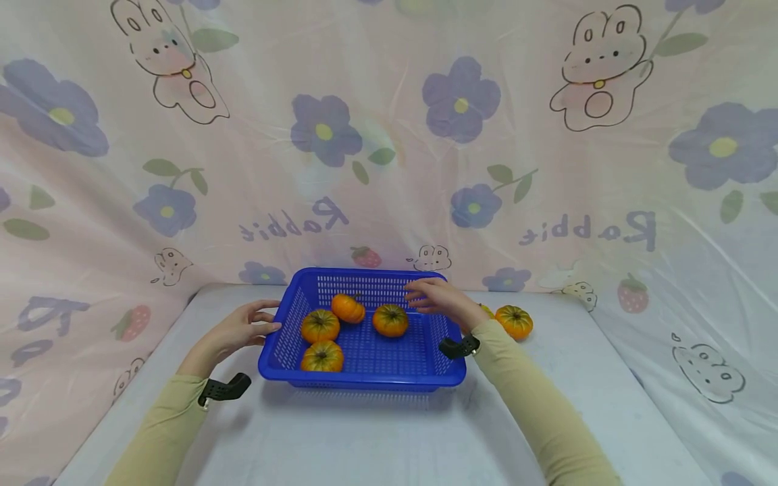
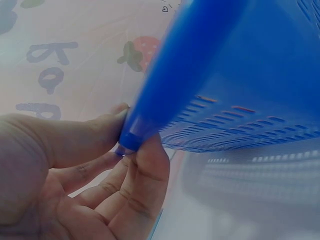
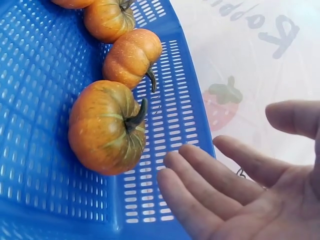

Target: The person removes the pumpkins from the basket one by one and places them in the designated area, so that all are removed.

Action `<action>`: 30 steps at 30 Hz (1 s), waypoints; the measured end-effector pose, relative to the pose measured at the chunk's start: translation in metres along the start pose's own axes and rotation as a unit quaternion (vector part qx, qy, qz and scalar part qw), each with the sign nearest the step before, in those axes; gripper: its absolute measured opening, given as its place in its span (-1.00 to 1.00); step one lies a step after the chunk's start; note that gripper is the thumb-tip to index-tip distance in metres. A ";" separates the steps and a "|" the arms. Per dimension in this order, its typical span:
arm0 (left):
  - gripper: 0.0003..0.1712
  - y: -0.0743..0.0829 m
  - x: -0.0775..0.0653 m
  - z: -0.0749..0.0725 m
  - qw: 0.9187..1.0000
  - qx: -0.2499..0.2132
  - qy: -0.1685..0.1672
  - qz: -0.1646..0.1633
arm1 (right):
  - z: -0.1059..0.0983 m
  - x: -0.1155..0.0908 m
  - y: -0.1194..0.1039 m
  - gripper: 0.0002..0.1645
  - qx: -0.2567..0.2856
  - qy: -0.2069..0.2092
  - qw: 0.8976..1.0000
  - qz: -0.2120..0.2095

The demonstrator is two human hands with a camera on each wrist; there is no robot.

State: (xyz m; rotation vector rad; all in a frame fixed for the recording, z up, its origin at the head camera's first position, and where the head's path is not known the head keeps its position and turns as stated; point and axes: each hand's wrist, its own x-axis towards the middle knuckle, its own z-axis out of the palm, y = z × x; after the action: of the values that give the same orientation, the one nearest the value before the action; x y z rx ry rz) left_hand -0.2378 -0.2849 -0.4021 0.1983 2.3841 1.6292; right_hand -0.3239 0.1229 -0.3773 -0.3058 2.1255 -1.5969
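Note:
A blue plastic basket with slotted walls stands on the table and holds several small orange pumpkins. My left hand is at its left side; in the left wrist view, the thumb and fingers pinch the basket's rim. Over the right part of the basket, my right hand has its fingers extended and holds nothing. In the right wrist view, the right hand's fingertips are beside the nearest pumpkin, which lies on the basket floor with its dark stem toward the hand.
Outside the basket on the right, an orange pumpkin lies on the white table, with another partly hidden behind the right forearm. A printed curtain with rabbits and flowers hangs behind and beside the table.

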 end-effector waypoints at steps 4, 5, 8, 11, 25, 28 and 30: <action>-0.23 0.000 0.000 0.000 1.000 0.004 0.001 -0.001 | 0.002 0.004 -0.001 -0.42 0.007 -0.005 1.000 0.011; -0.22 0.000 0.000 0.000 1.000 0.005 -0.001 0.001 | 0.002 0.006 -0.001 -0.42 0.011 -0.008 1.000 0.011; -0.23 -0.001 0.000 0.000 1.000 0.002 -0.001 0.002 | 0.004 0.010 0.002 -0.43 0.006 -0.008 1.000 0.014; -0.22 -0.002 0.001 -0.001 1.000 0.002 -0.003 0.005 | 0.007 0.015 0.005 -0.44 -0.007 -0.007 1.000 0.016; -0.23 -0.005 0.002 -0.002 1.000 0.003 0.002 -0.002 | 0.021 0.017 0.009 -0.45 -0.045 0.011 0.998 0.045; -0.23 -0.004 0.002 -0.002 1.000 0.003 0.000 -0.003 | 0.021 0.019 0.011 -0.44 -0.050 0.007 0.997 0.050; -0.23 -0.003 0.002 -0.001 1.000 0.001 -0.003 -0.002 | 0.021 0.019 0.013 -0.43 -0.052 0.003 0.997 0.051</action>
State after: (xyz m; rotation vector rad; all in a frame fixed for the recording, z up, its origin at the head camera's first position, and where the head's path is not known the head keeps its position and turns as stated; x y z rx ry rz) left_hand -0.2402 -0.2863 -0.4044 0.1965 2.3804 1.6229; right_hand -0.3288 0.1002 -0.3986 -0.2216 2.1964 -1.4342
